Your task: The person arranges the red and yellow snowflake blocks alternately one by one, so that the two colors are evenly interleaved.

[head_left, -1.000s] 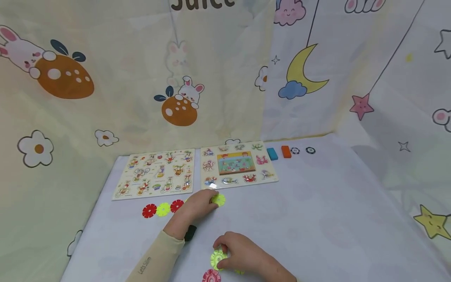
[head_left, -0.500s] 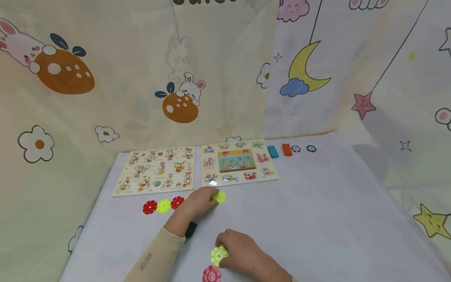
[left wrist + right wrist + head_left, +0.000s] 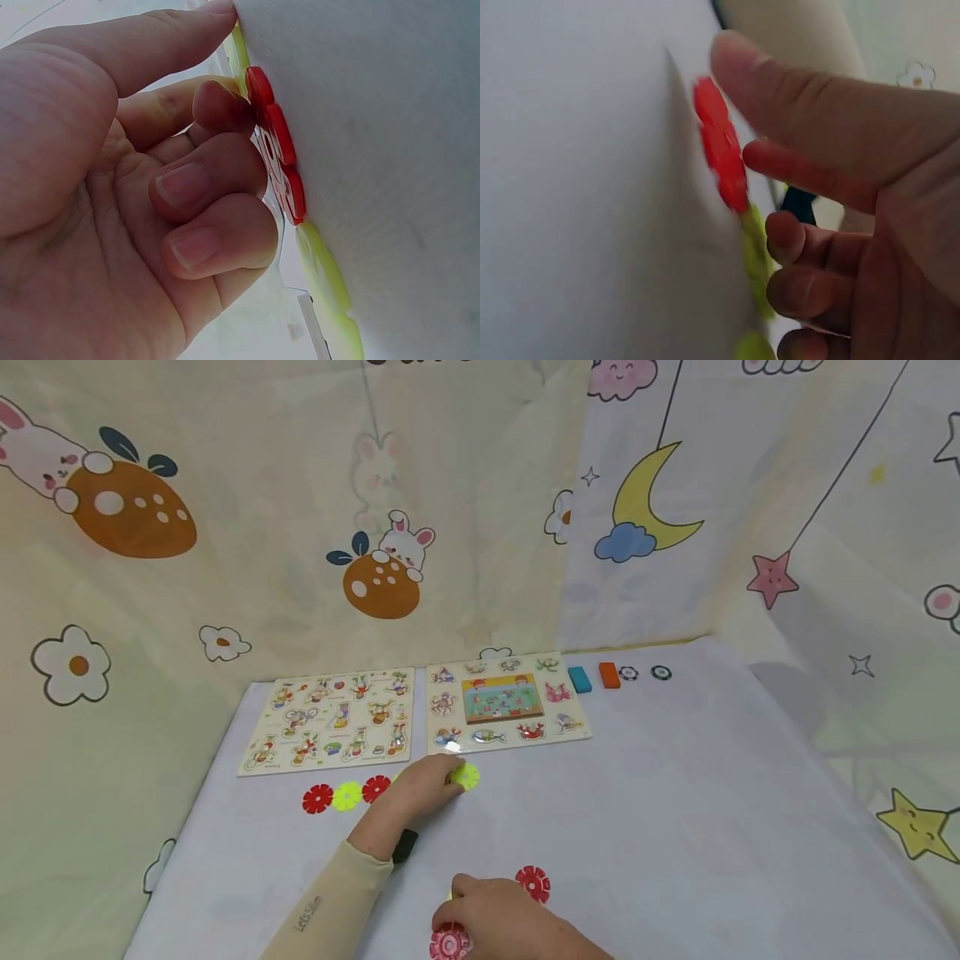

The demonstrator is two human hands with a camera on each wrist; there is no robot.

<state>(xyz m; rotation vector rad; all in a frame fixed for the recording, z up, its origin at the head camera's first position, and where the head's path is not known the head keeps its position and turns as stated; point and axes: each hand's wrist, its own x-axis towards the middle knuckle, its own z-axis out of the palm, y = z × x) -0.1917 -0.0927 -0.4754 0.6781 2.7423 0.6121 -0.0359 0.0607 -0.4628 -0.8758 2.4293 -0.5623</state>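
Observation:
My left hand [image 3: 426,785] pinches a yellow notched plastic disc [image 3: 466,776] between thumb and index finger, at the right end of a row on the white table. Beside it in the left wrist view a red disc [image 3: 281,150] lies by the curled lower fingers, with another yellow disc [image 3: 326,289] past it. My right hand [image 3: 498,917] is low in the head view, fingertips at the edge of a pink-red disc [image 3: 450,942]. In the right wrist view thumb and index finger stand apart around a red disc [image 3: 721,146]; a yellow disc [image 3: 756,259] is by the other fingers.
Another red disc [image 3: 533,883] lies right of the right hand. The row's left end shows a red disc [image 3: 317,798]. Behind are two picture puzzle boards [image 3: 330,722], a blue block [image 3: 579,680], an orange block [image 3: 609,675] and two round chips [image 3: 661,672]. Printed cloth hangs behind.
The right hand has left the near yellow disc and shifted down-left to the red one, covering most of the yellow. A red disc at its right has come into view. The left hand stays put.

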